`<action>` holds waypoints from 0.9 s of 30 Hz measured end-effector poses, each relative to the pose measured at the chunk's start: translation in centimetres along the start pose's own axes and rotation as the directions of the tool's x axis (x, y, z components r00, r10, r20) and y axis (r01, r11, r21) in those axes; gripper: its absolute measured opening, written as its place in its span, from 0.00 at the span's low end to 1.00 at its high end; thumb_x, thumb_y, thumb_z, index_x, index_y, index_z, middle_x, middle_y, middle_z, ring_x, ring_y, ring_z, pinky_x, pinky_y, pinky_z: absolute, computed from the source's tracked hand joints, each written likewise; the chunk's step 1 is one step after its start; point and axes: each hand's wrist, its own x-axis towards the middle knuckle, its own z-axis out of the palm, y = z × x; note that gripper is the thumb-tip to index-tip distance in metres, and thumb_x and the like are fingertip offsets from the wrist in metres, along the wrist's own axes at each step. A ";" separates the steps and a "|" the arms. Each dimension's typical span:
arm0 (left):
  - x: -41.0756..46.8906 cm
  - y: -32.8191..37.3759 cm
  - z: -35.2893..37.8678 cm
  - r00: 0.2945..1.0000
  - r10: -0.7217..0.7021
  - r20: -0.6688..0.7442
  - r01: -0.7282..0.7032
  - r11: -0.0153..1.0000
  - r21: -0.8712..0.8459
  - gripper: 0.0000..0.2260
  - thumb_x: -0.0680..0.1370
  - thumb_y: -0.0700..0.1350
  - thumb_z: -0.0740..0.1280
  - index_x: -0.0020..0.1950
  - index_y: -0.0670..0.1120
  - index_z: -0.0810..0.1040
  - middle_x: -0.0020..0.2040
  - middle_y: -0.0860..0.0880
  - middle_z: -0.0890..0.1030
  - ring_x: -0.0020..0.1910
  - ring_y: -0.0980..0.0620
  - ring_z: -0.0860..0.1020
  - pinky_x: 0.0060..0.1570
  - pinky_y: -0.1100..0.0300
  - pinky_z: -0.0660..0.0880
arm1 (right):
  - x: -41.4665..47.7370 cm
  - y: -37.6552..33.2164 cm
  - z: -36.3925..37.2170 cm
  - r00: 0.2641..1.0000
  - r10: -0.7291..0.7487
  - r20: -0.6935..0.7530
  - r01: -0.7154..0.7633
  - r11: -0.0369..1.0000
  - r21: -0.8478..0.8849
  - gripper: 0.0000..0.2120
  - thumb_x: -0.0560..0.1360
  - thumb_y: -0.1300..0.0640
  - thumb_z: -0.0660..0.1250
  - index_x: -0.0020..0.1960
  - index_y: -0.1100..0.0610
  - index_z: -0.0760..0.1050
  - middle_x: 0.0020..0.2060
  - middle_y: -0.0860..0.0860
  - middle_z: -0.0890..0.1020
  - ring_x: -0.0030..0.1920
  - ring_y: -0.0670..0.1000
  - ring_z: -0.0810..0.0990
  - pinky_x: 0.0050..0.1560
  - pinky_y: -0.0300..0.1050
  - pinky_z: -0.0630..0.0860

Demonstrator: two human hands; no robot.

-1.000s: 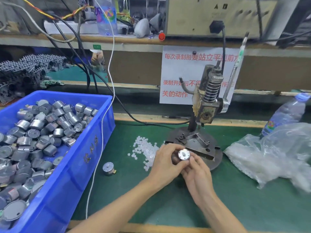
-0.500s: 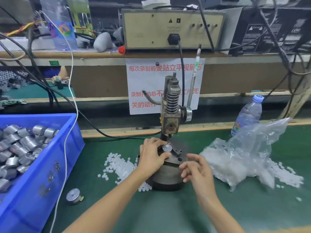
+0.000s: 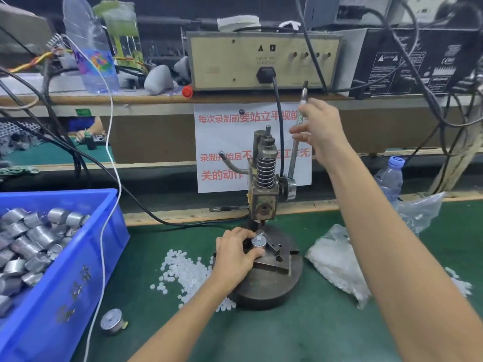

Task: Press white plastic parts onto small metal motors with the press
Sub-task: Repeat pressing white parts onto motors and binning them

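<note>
One move: right hand (image 3: pixel 320 126) now up at lever (image 3: pixel 293 159), fingers (image 3: pixel 298 131) slack; left hand (image 3: pixel 232 254) still pinches motor (image 3: pixel 258 242).

Bright, flat, diffuse light from above. Shadows faint and soft: a thin one under the base rim of the press (image 3: pixel 263 194), another beside the left hand (image 3: pixel 232 254) on that base. Small glint on the motor (image 3: pixel 258 241) at the press foot. Stronger highlights on the loose motors (image 3: pixel 39 236) in the blue bin (image 3: pixel 86 257) left of the press. Mild sheen on the plastic bag (image 3: pixel 337 259) right of the press. Motion blur on the right hand (image 3: pixel 320 126) at the press lever (image 3: pixel 294 155), with smeared fingers. Dim and murky above and behind the press, past the shelf (image 3: pixel 130 100). Wide-angle bowing outward from the press: curved shelf edge, stretched bin. Slight overall softness, with smeary red print on the sign (image 3: pixel 222 137) behind the press.
</note>
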 end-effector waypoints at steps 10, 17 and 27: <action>0.0 -0.2 0.2 1.000 0.006 -0.013 -0.006 1.000 0.006 0.16 0.71 0.53 0.72 0.57 0.49 0.79 0.55 0.55 0.78 0.55 0.54 0.71 0.48 0.65 0.54 | -10.7 3.9 -0.9 0.869 -0.433 -0.238 0.470 0.873 0.129 0.10 0.76 0.56 0.60 0.39 0.45 0.68 0.29 0.42 0.68 0.28 0.44 0.62 0.30 0.40 0.60; 0.0 -0.4 0.4 0.999 0.002 -0.033 -0.003 0.999 -0.033 0.15 0.71 0.52 0.72 0.55 0.49 0.79 0.55 0.56 0.78 0.54 0.55 0.70 0.48 0.66 0.54 | -11.9 5.3 0.1 0.808 -0.502 -0.310 0.560 0.818 0.134 0.05 0.76 0.56 0.58 0.44 0.46 0.66 0.32 0.39 0.71 0.30 0.41 0.64 0.33 0.41 0.63; 0.0 -0.4 0.4 1.000 0.003 -0.022 -0.004 0.999 -0.034 0.15 0.71 0.52 0.72 0.56 0.49 0.79 0.55 0.56 0.78 0.53 0.55 0.70 0.48 0.65 0.54 | -10.2 5.1 1.1 0.678 -0.583 -0.448 0.620 0.781 -0.078 0.04 0.77 0.61 0.57 0.44 0.55 0.67 0.31 0.39 0.72 0.31 0.36 0.70 0.35 0.30 0.65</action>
